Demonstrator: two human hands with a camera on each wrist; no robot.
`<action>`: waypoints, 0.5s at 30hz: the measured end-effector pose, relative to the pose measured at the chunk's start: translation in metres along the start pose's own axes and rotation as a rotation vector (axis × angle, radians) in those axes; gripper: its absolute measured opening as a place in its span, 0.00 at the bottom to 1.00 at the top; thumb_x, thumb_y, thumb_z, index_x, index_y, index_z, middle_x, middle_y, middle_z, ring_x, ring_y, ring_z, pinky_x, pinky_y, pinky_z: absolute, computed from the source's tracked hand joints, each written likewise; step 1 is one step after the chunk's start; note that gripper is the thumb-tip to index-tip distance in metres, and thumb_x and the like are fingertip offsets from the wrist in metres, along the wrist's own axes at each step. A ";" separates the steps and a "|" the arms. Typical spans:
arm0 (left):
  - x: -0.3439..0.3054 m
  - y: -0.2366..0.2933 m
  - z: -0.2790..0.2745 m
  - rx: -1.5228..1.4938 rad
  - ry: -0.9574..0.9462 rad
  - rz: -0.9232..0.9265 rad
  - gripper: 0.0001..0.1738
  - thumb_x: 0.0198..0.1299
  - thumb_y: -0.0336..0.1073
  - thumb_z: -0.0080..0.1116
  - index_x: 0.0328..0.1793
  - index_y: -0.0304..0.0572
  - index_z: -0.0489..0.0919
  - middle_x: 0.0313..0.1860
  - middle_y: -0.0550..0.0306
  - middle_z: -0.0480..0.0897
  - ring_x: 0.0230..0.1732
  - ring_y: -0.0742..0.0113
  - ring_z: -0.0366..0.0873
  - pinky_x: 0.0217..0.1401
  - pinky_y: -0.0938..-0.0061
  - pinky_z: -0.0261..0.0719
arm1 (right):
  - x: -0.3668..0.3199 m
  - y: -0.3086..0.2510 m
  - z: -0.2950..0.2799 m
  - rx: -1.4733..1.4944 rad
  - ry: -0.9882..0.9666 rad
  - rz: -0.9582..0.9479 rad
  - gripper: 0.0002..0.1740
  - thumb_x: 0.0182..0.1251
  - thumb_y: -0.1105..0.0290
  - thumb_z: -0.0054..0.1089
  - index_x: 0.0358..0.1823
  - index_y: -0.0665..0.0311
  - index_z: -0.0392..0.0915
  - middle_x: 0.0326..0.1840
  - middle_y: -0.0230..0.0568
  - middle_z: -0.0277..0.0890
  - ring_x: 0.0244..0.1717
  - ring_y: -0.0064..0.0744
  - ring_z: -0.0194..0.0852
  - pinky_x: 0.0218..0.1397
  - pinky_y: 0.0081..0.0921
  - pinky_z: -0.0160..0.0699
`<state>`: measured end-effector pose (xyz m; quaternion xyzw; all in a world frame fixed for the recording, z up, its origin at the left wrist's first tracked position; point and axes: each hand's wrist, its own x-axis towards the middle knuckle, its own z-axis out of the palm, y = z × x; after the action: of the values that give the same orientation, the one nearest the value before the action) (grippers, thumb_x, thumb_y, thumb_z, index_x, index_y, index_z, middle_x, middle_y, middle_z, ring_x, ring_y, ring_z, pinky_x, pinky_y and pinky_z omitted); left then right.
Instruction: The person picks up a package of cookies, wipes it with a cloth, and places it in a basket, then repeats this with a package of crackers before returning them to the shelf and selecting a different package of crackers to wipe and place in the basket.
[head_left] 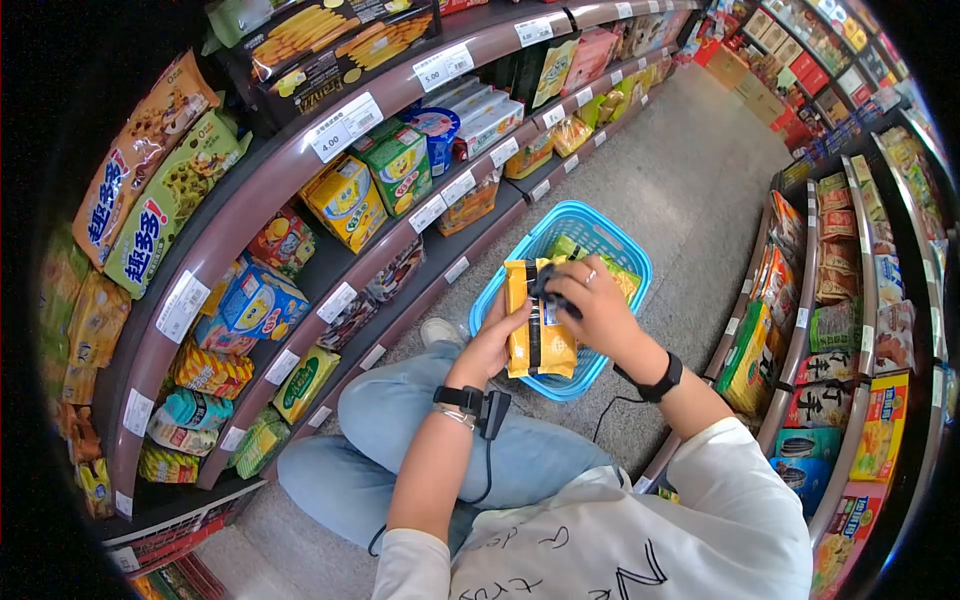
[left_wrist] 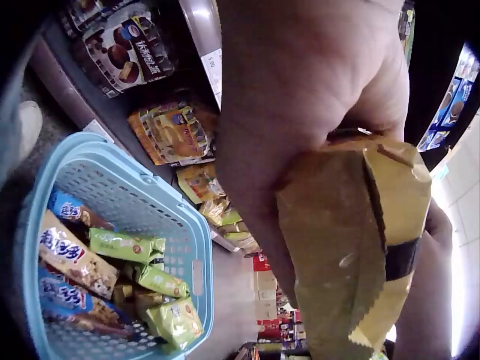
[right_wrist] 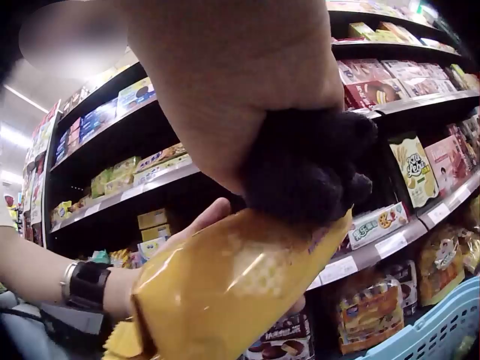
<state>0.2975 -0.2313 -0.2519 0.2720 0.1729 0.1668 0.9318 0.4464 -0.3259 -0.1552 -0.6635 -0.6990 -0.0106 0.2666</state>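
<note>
A glossy yellow snack packet (head_left: 559, 342) with a dark stripe is held over a blue basket (head_left: 572, 208). My left hand (head_left: 487, 345) grips the packet's left side. From above, my right hand (head_left: 598, 308) holds a bunched dark cloth (head_left: 549, 288) against the packet. Seen from the right wrist, the cloth (right_wrist: 296, 176) is fuzzy, nearly black, and pressed onto the upper part of the packet (right_wrist: 225, 281). In the left wrist view the packet's folded underside (left_wrist: 337, 247) shows beneath my left hand (left_wrist: 307, 82).
Inside the basket lie green packets (left_wrist: 127, 245) and blue and brown biscuit packets (left_wrist: 75, 259). Stocked shelves (head_left: 345, 125) curve along the left, with more shelves (head_left: 840, 300) at the right. Bent knees (head_left: 400, 400) are below the hands. A grey aisle floor (head_left: 690, 150) runs ahead.
</note>
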 end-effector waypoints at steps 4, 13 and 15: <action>0.002 0.002 0.000 0.025 0.003 -0.006 0.38 0.68 0.35 0.57 0.79 0.50 0.50 0.67 0.58 0.68 0.67 0.66 0.69 0.67 0.67 0.72 | 0.009 0.008 0.006 0.023 0.101 0.086 0.20 0.45 0.76 0.67 0.44 0.60 0.76 0.49 0.42 0.74 0.51 0.49 0.69 0.54 0.41 0.73; 0.008 -0.005 -0.008 -0.008 0.067 0.113 0.30 0.71 0.40 0.53 0.75 0.51 0.57 0.63 0.58 0.72 0.63 0.66 0.72 0.64 0.67 0.73 | -0.046 -0.015 0.029 0.151 -0.037 -0.042 0.23 0.39 0.75 0.68 0.42 0.59 0.78 0.48 0.41 0.74 0.48 0.47 0.71 0.53 0.39 0.73; 0.007 -0.003 -0.007 0.014 0.059 0.122 0.29 0.73 0.46 0.49 0.75 0.52 0.57 0.64 0.57 0.72 0.64 0.65 0.72 0.65 0.67 0.72 | -0.059 -0.027 0.030 0.178 -0.087 -0.041 0.23 0.39 0.74 0.70 0.43 0.58 0.78 0.49 0.40 0.73 0.49 0.47 0.70 0.53 0.39 0.73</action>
<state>0.3016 -0.2275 -0.2602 0.2833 0.1845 0.2301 0.9125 0.4091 -0.3727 -0.1945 -0.6225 -0.7215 0.0751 0.2937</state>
